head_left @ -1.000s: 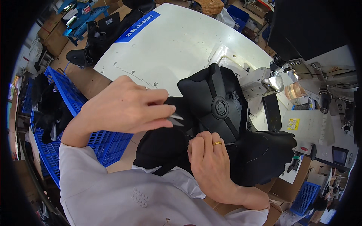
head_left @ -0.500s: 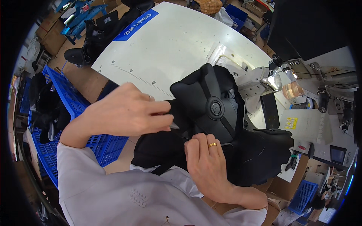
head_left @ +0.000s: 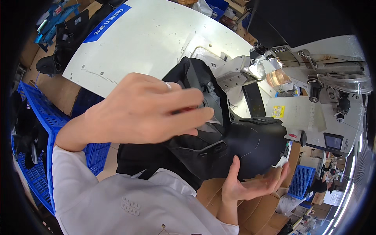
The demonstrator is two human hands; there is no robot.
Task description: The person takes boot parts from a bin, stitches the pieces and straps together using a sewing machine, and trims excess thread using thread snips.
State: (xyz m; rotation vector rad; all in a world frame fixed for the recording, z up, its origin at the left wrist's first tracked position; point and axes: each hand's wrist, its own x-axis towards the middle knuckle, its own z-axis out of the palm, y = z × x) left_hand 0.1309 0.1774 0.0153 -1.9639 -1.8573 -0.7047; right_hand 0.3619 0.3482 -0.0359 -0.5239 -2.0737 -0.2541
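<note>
A black sewn piece with smooth, leather-like panels (head_left: 254, 147) lies across my lap and the table edge, beside the sewing machine arm. Its exact kind is unclear; loose pale threads show on its right panel. My left hand (head_left: 145, 111) is above its middle, fingers closed around small pointed metal thread snips (head_left: 209, 126) whose tips show past the fingers. Much of the snips and the piece's middle is hidden behind that hand. At the piece's lower right edge, my right hand (head_left: 250, 186) is turned up with thumb and fingers apart, holding nothing.
The white sewing table (head_left: 149, 43) spreads ahead, with a sewing machine (head_left: 321, 113) on the right. A blue plastic crate (head_left: 47, 129) with black pieces stands at the left. A cardboard box (head_left: 258, 207) is below my right hand; another blue basket (head_left: 300, 181) lies farther right.
My left hand has moved right over the piece with the snips. My right hand has let go of the near edge, moved right and opened. The view has shifted to the right.
</note>
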